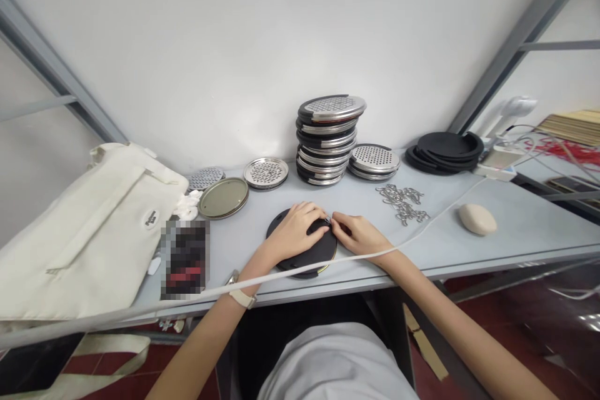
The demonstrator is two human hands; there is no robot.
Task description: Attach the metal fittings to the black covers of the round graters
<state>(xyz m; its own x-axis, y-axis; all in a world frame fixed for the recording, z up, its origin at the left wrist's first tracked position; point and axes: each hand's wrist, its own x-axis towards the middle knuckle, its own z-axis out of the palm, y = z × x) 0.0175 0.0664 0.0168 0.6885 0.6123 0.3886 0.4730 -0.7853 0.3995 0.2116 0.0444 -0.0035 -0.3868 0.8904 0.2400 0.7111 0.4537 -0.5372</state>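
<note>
A grey shirt (337,362) is nearest, just below the front edge of the tabletop (445,247). A white cable (347,259) runs across the view, passing in front of both forearms, and a pale wristband (244,298) circles the left wrist.

The black disc (304,256) lies flat near the middle of the front edge. The left hand (297,228) rests across its top, thumb spread away from the curved fingers. At the disc's right rim, the right hand (360,234) pinches a small shiny piece (327,220) between thumb and forefinger.

Toward the front left corner are a blurred-out dark item (185,259) and, beside it, a large cream bag (107,225) leaning back. On the right half sit a beige rounded block (477,219) and, farther in, a loose heap of metal clips (400,203).

Along the back edge, from the left, come a perforated plate (205,177), an olive round plate (224,197) slightly nearer, a grater-like plate (265,172), a tall stack of black-rimmed metal discs (328,137), a low stack of perforated discs (374,161) and, toward the back right corner, piled black round pieces (445,150) beside a white power strip (494,171).
</note>
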